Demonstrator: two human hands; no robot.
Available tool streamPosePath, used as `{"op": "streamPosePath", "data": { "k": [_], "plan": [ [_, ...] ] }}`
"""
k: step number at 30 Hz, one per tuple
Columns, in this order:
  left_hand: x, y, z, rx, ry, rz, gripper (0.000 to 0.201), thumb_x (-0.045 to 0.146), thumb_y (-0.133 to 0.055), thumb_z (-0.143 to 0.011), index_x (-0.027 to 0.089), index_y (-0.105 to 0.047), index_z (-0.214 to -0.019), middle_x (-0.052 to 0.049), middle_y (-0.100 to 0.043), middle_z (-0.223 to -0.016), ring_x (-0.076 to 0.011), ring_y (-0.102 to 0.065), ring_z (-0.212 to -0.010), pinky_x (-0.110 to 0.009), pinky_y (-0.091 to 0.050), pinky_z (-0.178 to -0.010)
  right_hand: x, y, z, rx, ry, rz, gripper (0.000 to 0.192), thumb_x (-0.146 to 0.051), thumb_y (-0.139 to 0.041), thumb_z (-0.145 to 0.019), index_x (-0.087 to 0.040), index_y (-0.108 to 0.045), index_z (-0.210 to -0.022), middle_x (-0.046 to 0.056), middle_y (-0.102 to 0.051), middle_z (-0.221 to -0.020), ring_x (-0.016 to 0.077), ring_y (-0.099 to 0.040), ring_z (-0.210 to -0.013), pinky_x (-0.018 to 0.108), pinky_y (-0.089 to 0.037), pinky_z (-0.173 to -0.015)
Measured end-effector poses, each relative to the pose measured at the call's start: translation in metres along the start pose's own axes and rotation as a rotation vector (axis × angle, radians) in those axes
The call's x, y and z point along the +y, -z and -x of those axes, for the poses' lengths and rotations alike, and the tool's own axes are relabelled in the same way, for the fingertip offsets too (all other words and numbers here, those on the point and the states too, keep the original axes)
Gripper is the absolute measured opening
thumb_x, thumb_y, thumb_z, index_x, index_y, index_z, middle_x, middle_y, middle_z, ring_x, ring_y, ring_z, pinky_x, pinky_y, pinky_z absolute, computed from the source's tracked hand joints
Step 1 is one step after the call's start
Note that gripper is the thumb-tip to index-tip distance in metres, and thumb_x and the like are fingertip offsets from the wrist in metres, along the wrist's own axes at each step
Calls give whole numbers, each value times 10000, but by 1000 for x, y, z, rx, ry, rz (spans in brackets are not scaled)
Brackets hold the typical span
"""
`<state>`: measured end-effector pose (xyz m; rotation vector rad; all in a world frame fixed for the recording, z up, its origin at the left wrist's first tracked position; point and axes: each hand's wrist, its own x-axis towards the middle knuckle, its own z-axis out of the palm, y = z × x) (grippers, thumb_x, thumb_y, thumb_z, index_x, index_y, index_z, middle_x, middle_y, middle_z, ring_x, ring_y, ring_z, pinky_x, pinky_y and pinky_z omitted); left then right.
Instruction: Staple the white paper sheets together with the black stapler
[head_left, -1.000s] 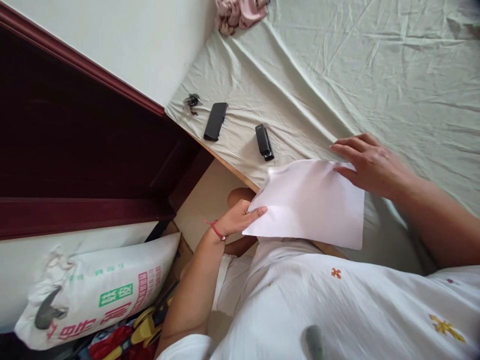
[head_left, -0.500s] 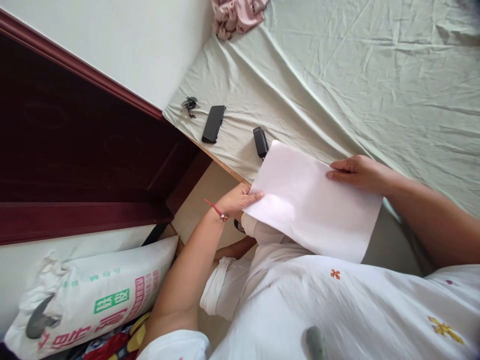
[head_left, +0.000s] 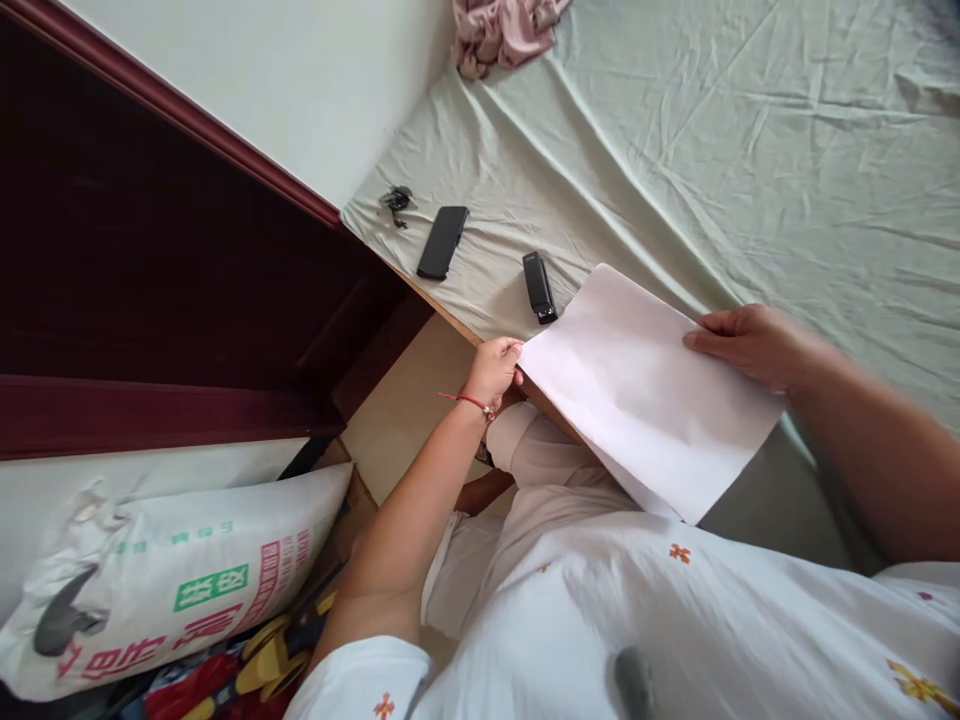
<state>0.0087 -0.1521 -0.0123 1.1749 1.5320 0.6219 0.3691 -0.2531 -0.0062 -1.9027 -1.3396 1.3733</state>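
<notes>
Head view: your left hand (head_left: 496,366) and right hand (head_left: 750,342) pinched the paper (head_left: 645,390); at eleven o'clock, the stapler (head_left: 539,287) risked being knocked.

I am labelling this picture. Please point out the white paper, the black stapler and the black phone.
white paper (head_left: 645,390), head view, middle of the sheet.
black stapler (head_left: 539,286), head view, middle of its body.
black phone (head_left: 442,242), head view, middle of its back.

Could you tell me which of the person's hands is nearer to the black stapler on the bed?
Left. The left hand grips the paper just below the stapler; the right hand holds the far edge.
</notes>
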Motion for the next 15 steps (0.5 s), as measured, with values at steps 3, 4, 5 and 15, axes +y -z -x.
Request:
{"op": "streamPosePath", "data": {
  "k": [3, 4, 5, 15],
  "plan": [
    [-2, -6, -3, 0, -19, -16, 178, 174, -796, -921, 170, -687, -779, 57, -623, -591, -53, -471, -373, -201, -300, -429, -4, 1, 12, -56, -160, -11, 383, -554, -776, -960, -208, -723, -805, 74, -747, -749, 218, -667, -606, 291, -472, -478],
    [-3, -7, -3, -1, -22, -16, 174, 176, -794, -925, 172, -684, -790, 61, -619, -594, -51, -468, -375, -199, -289, -430, -4, 1, 16, -46, -179, -38, 363, -541, -783, -956, -210, -728, -819, 73, -749, -758, 221, -673, -615, 294, -485, -486],
    [-3, -8, -3, 1, -22, -12, 169, 176, -794, -927, 174, -679, -804, 65, -617, -601, -48, -464, -377, -196, -280, -432, -4, 0, 18, -36, -194, -73, 349, -534, -793, -949, -213, -730, -827, 70, -745, -758, 221, -672, -616, 299, -496, -492],
    [17, -19, 1, 99, 69, 85, 196, 16, -592, -1009, 205, -564, -969, 120, -568, -585, -46, -458, -387, -195, -292, -476, 9, -7, 17, 38, -146, -196, 414, -541, -803, -966, -224, -637, -757, 18, -606, -688, 150, -555, -549, 266, -427, -464]
  ]
}}
